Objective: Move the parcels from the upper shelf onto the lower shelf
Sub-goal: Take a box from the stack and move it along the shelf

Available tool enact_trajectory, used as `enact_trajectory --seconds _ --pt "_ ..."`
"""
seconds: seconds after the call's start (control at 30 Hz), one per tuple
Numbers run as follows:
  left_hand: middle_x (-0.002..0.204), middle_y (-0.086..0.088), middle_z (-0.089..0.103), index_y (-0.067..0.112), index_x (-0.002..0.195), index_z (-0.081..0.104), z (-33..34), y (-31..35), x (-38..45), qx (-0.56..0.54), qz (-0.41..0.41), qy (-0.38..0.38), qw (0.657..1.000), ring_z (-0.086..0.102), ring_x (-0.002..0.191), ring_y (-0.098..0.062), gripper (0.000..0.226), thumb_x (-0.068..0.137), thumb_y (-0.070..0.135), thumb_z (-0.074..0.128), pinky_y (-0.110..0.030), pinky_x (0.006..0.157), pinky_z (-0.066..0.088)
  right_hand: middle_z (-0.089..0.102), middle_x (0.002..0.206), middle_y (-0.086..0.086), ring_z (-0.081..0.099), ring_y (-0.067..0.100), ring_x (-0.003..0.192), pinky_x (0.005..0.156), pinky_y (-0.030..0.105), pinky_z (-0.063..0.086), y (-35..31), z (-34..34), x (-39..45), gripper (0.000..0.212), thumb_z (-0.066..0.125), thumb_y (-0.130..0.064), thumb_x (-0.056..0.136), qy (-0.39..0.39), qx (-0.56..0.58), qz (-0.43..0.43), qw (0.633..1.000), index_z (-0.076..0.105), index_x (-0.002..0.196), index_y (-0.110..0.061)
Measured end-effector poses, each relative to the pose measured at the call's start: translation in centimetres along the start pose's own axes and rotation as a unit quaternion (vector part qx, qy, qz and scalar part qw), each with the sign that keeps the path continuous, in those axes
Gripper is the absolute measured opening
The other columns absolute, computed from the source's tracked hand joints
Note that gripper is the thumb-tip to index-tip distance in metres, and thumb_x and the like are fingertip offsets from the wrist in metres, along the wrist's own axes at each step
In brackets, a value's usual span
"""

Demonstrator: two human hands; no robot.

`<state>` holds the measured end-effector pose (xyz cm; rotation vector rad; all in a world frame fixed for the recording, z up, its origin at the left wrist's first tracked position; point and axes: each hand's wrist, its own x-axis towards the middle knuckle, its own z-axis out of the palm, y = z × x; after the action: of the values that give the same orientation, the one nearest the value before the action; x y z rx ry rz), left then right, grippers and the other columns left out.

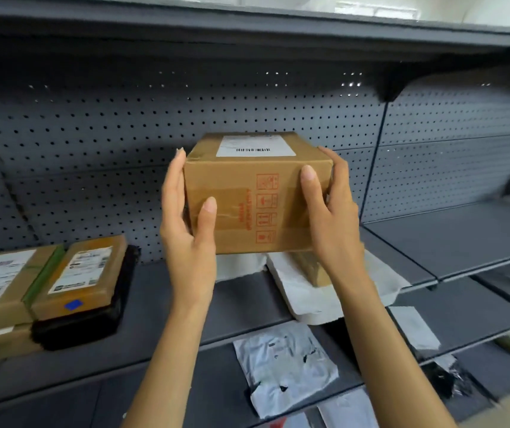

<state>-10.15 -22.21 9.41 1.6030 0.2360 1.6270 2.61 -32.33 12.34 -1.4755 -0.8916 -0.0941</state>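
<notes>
We are holding a brown cardboard box (256, 193) in the middle of the frame, lifted clear above the upper shelf (154, 291). Our left hand (185, 230) is clasping its left side, thumb curling onto the front face; our right hand (331, 217) is clasping its right side the same way, so each grip is closing round the box. A white label with a barcode is showing on the box's top. At lower left, two flat brown parcels (77, 276) are lying on the shelf, one over a black bag (83, 325). White mailers (306, 291) are resting under the box, and a grey mailer (284, 372) is lying on the lower shelf (216, 393).
</notes>
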Motion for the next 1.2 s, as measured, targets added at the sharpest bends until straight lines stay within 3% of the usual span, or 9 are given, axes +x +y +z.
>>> enact_trajectory --seconds 0.1,0.2,0.5,0.73,0.93,1.1,1.2 --pt "0.163 0.001 0.035 0.011 0.157 0.029 5.6 0.8 -2.0 -0.02 -0.005 -0.012 1.0 0.032 0.151 -0.009 0.059 0.104 -0.001 0.051 -0.045 0.123 0.032 0.066 0.114 -0.021 0.063 0.006 0.107 0.1 0.042 0.048 1.3 -5.7 0.7 0.039 0.042 -0.052 0.103 0.026 -0.022 0.005 0.999 0.04 0.14 -0.039" --pt "0.16 0.004 0.038 0.012 0.156 0.03 11.3 1.8 -4.1 -0.045 -0.008 -0.016 0.999 0.035 0.149 -0.005 0.058 0.103 -0.002 0.051 -0.038 0.122 0.034 0.067 0.116 -0.019 0.062 0.01 0.11 0.103 0.048 0.046 3.0 -11.4 1.4 0.04 0.041 -0.054 0.102 0.035 -0.032 0.008 0.999 0.04 0.14 -0.04" --pt "0.158 0.006 0.043 0.018 0.153 0.037 24.7 3.1 -8.6 -0.083 -0.029 -0.019 0.996 0.039 0.146 -0.005 0.058 0.102 0.0 0.055 -0.037 0.12 0.036 0.067 0.117 -0.018 0.062 0.006 0.108 0.103 0.045 0.046 7.2 -24.7 3.6 0.037 0.04 -0.053 0.103 0.058 -0.059 0.02 0.996 0.04 0.138 -0.043" --pt "0.15 0.013 0.048 0.015 0.152 0.038 33.5 3.3 -10.6 -0.116 -0.031 -0.04 0.992 0.044 0.141 0.002 0.058 0.101 -0.003 0.055 -0.017 0.109 0.04 0.067 0.117 -0.018 0.062 0.004 0.108 0.093 0.033 0.047 10.4 -32.4 5.6 0.039 0.04 -0.052 0.103 0.093 -0.056 0.036 0.993 0.041 0.14 -0.042" --pt "0.153 0.008 0.048 0.018 0.151 0.041 40.9 1.3 -12.0 -0.152 -0.052 -0.061 0.985 0.044 0.143 -0.002 0.057 0.1 -0.002 0.057 -0.022 0.112 0.041 0.069 0.114 -0.018 0.064 0.004 0.105 0.095 0.037 0.05 14.7 -37.8 7.8 0.04 0.04 -0.054 0.102 0.133 -0.071 0.047 0.987 0.041 0.14 -0.042" --pt "0.154 0.008 0.047 0.018 0.151 0.041 47.9 -0.9 -12.2 -0.178 -0.071 -0.088 0.978 0.043 0.144 -0.004 0.057 0.1 -0.003 0.056 -0.024 0.113 0.04 0.065 0.111 -0.027 0.059 -0.009 0.104 0.089 0.026 0.045 18.8 -42.4 11.3 0.039 0.039 -0.053 0.103 0.163 -0.087 0.054 0.981 0.041 0.14 -0.043" --pt "0.154 0.007 0.048 0.02 0.15 0.042 52.5 -2.2 -11.5 -0.194 -0.074 -0.095 0.974 0.042 0.145 -0.005 0.056 0.1 -0.003 0.056 -0.025 0.114 0.04 0.066 0.114 -0.023 0.063 0.003 0.108 0.096 0.037 0.05 21.0 -44.9 14.3 0.042 0.036 -0.058 0.1 0.181 -0.102 0.054 0.977 0.038 0.14 -0.046"
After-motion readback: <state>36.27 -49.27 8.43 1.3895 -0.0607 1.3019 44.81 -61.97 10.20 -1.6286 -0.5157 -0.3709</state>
